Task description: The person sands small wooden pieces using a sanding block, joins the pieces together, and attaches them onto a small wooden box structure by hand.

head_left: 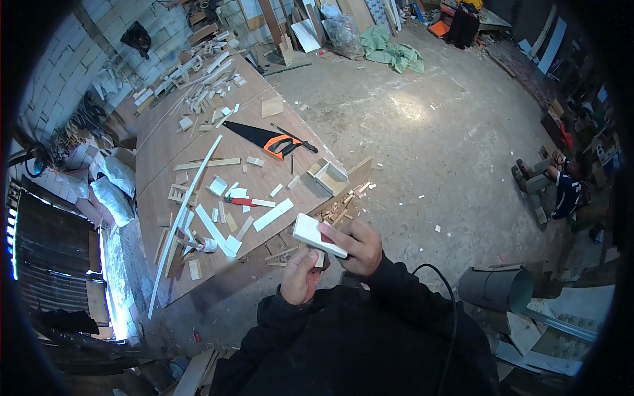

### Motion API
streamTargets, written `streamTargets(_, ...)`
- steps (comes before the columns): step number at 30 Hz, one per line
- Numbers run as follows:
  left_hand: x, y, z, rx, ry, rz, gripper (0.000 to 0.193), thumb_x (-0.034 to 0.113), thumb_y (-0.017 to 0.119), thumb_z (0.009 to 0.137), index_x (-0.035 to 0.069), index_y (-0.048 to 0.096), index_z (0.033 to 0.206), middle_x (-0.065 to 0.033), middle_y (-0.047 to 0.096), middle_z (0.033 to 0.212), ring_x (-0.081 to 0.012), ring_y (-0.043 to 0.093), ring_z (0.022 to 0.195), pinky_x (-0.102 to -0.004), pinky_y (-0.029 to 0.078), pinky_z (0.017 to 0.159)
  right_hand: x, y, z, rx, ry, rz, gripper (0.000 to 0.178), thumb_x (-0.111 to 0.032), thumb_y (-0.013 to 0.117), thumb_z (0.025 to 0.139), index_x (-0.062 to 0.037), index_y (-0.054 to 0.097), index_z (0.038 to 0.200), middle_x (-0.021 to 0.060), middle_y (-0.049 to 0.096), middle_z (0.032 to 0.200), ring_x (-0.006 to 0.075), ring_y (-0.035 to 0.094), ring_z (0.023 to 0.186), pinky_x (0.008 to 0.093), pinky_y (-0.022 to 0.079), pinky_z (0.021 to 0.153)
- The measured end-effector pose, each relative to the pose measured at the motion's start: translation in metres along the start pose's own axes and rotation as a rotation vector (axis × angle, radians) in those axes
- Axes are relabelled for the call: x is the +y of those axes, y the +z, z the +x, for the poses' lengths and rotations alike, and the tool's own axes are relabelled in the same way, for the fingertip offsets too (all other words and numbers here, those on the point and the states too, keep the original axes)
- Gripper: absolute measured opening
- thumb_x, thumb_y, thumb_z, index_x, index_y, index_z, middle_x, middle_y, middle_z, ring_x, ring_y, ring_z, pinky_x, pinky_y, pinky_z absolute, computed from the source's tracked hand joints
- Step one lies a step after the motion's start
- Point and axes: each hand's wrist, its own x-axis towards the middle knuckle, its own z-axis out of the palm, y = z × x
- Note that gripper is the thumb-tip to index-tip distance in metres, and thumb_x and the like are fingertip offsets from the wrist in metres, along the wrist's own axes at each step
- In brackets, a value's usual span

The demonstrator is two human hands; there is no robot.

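Note:
My right hand [358,247] grips a white-topped rectangular block [310,231], thumb and fingers across its near right end. Just below it, my left hand [302,276] pinches a small pale wooden piece [319,259] against the block's underside; most of that piece is hidden. Both hands are in front of my chest, off the table's right edge. Closest to them on the worktable [231,264] lie a white strip [273,214] and a small open wooden box [328,178]. A red-handled tool [239,201] rests farther left.
A handsaw [264,140] with an orange and black handle lies mid-table. A long white strip [185,224] crosses the left side, near a glue bottle [207,245]. Wood offcuts [340,204] pile beside the table. A person [561,188] sits at the far right, near a grey cylinder [495,289].

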Motion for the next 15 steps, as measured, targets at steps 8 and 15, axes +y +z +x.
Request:
streamTargets(8, 0.011, 0.002, 0.014, -0.181, -0.021, -0.113, 0.026, 0.023, 0.050, 0.095, -0.002, 0.053, 0.095, -0.0085, 0.052, 0.084, -0.0177, 0.048, 0.080, -0.0322, 0.038, 0.077, 0.008, -0.017, 0.013, 0.127, 0.186, 0.022, 0.045, -0.004, 0.070, 0.074, -0.0054, 0.065, 0.119, 0.0104, 0.058, 0.075, 0.0271, 0.051, 0.060, 0.0359, 0.040, 0.055)
streamTargets(15, 0.020, -0.007, 0.018, -0.013, 0.030, 0.121, 0.026, 0.022, 0.048, 0.097, -0.003, 0.055, 0.099, -0.0069, 0.055, 0.087, -0.0131, 0.047, 0.080, -0.0273, 0.036, 0.076, -0.016, 0.006, 0.012, 0.024, -0.080, 0.096, 0.042, -0.015, 0.075, 0.072, -0.0108, 0.069, 0.114, 0.0047, 0.051, 0.064, 0.0210, 0.049, 0.054, 0.0345, 0.038, 0.048)
